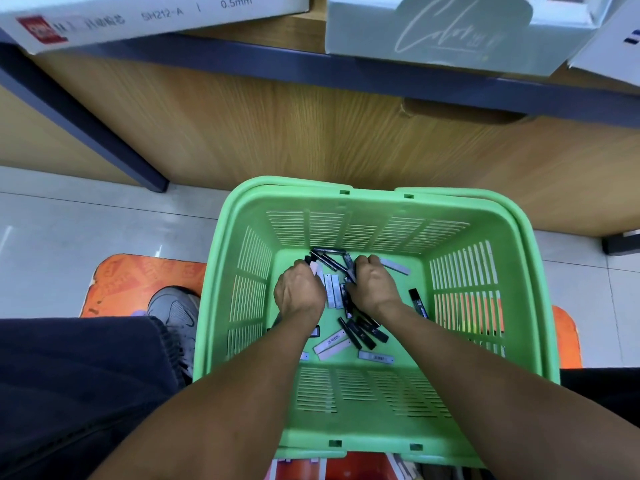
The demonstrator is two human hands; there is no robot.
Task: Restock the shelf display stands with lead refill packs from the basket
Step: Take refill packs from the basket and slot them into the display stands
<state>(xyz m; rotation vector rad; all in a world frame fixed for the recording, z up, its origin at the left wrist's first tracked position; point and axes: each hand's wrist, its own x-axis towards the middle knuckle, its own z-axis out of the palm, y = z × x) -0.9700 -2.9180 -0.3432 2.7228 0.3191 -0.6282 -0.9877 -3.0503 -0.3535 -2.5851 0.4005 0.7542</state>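
Observation:
A green plastic basket (pixel 377 202) stands on the floor below me. Several slim lead refill packs (pixel 332 339), black and white, lie scattered on its bottom. Both my hands reach down inside it. My left hand (pixel 298 292) has its fingers curled around a few packs, whose black and pale ends stick out above the knuckles. My right hand (pixel 374 284) is curled round a bunch of black packs at the basket's middle. More packs lie loose under my forearms, and one black pack (pixel 415 301) sits near the right wall.
A wooden shelf unit (pixel 311 133) with a dark blue edge rises behind the basket. Display boxes (pixel 433 29) and a white 0.5mm box (pixel 138 19) stand on it. An orange mat (pixel 138 282), my grey shoe (pixel 176 313) and dark trouser leg lie left.

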